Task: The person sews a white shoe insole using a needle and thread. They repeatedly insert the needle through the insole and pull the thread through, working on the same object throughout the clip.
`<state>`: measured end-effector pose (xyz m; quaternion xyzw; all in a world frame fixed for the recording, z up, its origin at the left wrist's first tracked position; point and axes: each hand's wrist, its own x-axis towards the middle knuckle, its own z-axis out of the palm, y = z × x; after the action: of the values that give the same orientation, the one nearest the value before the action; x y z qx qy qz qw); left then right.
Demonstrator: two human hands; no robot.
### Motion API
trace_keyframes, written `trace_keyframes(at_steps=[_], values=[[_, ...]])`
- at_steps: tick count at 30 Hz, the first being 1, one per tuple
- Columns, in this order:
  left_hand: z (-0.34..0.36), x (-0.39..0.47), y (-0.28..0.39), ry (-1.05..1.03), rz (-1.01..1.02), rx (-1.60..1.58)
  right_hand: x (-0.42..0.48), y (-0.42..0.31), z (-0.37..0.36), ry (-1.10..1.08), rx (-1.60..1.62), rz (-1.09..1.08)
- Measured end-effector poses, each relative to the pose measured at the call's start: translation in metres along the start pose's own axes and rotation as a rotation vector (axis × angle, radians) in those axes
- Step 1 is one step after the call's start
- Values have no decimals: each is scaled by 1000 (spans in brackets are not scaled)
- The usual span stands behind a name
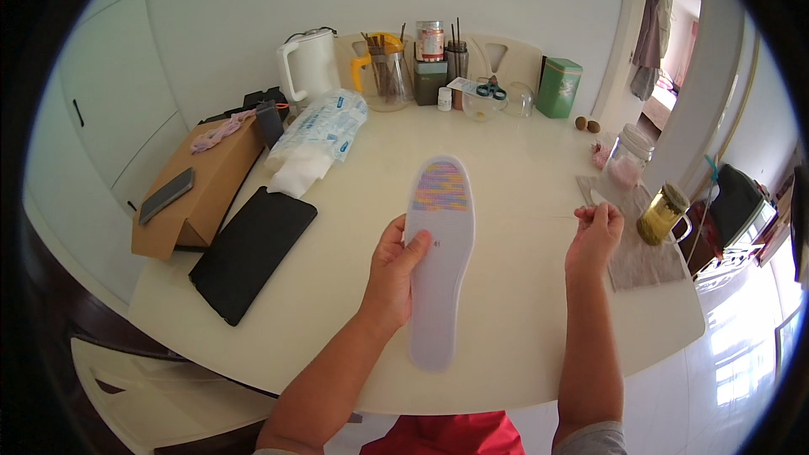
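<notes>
A white shoe insole (pixel 436 291) stands lengthwise before me, its toe end away from me. Colored stitching (pixel 440 186) in pink, yellow, orange and blue covers the toe part; the rest is plain white with a small printed mark. My left hand (pixel 395 272) grips the insole's left edge, thumb on top and fingers behind. Off to the right, my right hand (pixel 594 237) is raised with its fingertips pinched together. From them a thin thread (pixel 559 217) runs left toward the insole, fading against the pale table. Whether a needle is in the fingers cannot be made out.
On the cream table (pixel 505 341), a cardboard box (pixel 221 183), black pouch (pixel 253 256) and tissue pack (pixel 322 129) lie left. Kettle (pixel 313 66), glass pitcher (pixel 385 82), scissors (pixel 492 88) and green tin (pixel 559 88) line the back. A glass jar (pixel 629 155) and tea mug (pixel 663 215) stand right.
</notes>
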<state>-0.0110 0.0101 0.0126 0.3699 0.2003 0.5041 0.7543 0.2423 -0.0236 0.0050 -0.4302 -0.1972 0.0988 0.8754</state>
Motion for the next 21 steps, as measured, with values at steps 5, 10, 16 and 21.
trace_keyframes(at_steps=[5,10,16,21], values=[[-40,11,-21,-416,-523,-571,-53,-26,37,-275,-390,-329],[-29,9,-26,-619,-715,-653,-89,-36,47,-586,-703,-958],[-23,6,-19,-650,-758,-628,-102,-33,49,-659,-717,-1014],[-24,7,-20,-674,-754,-619,-101,-32,49,-691,-715,-1045]])
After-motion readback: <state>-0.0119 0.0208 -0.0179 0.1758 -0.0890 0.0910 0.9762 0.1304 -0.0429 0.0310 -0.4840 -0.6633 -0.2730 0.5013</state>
